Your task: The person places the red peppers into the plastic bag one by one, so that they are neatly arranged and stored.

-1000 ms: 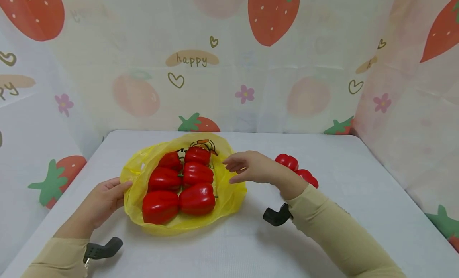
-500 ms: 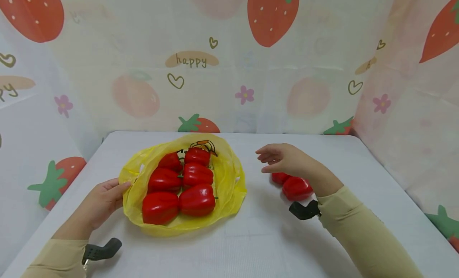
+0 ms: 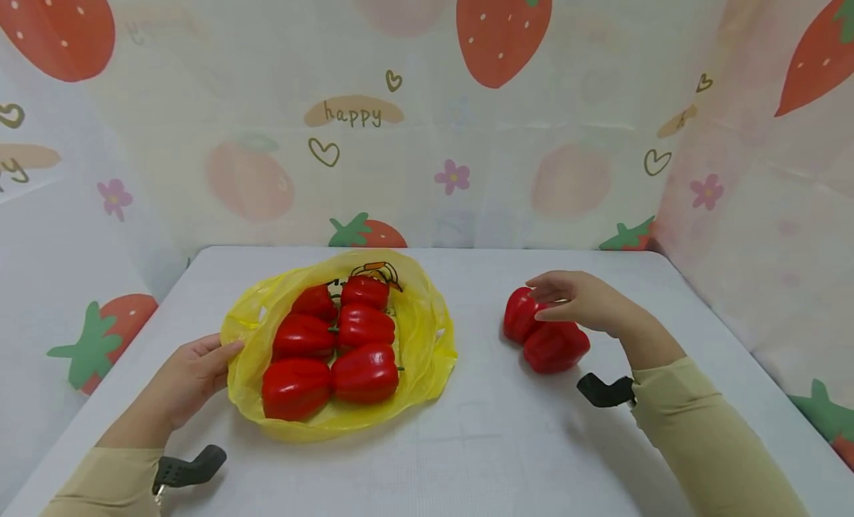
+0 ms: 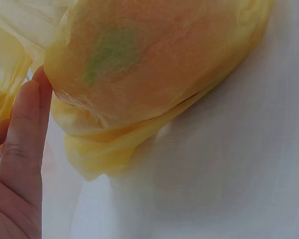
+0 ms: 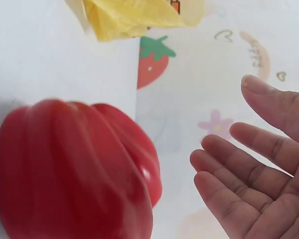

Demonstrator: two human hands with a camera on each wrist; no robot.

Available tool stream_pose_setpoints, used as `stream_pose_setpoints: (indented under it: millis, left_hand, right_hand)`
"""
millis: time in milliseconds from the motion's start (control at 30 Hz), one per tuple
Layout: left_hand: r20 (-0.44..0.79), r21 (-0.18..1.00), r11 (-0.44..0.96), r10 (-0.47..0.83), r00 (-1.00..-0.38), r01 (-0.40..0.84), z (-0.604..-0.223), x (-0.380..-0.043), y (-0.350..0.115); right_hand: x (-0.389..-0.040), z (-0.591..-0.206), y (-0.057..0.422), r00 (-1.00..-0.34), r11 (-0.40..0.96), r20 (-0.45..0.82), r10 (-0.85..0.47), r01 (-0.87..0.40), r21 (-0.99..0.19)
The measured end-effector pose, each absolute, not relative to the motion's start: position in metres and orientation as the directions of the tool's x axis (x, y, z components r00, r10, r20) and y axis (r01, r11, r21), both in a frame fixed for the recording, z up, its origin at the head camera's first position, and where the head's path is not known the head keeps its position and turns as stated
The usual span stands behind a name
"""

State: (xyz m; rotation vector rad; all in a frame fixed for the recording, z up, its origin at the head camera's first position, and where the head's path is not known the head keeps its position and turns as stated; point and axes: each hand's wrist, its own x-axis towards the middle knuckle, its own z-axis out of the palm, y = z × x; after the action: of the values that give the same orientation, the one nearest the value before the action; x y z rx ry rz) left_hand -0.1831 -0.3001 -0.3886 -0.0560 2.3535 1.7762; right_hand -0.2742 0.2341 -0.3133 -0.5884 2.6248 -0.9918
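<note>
At the left of the head view, my left hand (image 3: pixel 196 376) pinches the rim of a yellow plastic bag (image 3: pixel 427 369) between thumb and fingers. Several red bell peppers (image 3: pixel 363 372) lie in two rows inside the bag's wide mouth. On the right, two loose red bell peppers, a nearer one (image 3: pixel 557 348) and a farther one (image 3: pixel 519 317), sit side by side. My right hand (image 3: pixel 590 302) hovers over them, fingers spread and holding nothing. The right wrist view shows a gap between that hand and the pepper (image 5: pixel 72 169).
Everything rests on a white table (image 3: pixel 454 458). A fabric backdrop (image 3: pixel 427 116) printed with strawberries and hearts rises behind and along both sides. Black camera mounts (image 3: pixel 603 391) stick out from both wrists.
My right hand has moved rightward from beside the bag to above the two loose peppers, uncovering more of them. The left hand stays at the bag's rim.
</note>
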Motion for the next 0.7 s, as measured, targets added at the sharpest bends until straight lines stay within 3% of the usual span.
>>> stream_pose_setpoints:
  millis: [533,700]
  left_hand:
    - [-0.171,0.947,0.288,0.084,-0.982,-0.14,-0.389,-0.182,-0.301]
    - [-0.175,0.949,0.279,0.082,-0.981,-0.146,-0.39,-0.182,-0.3]
  right_hand:
    - [-0.272,-0.33,0.279,-0.878,0.649,-0.086,-0.47,-0.278,-0.708]
    - [-0.271,-0.337,0.286,-0.884,0.669,-0.138,-0.447,-0.228,-0.707]
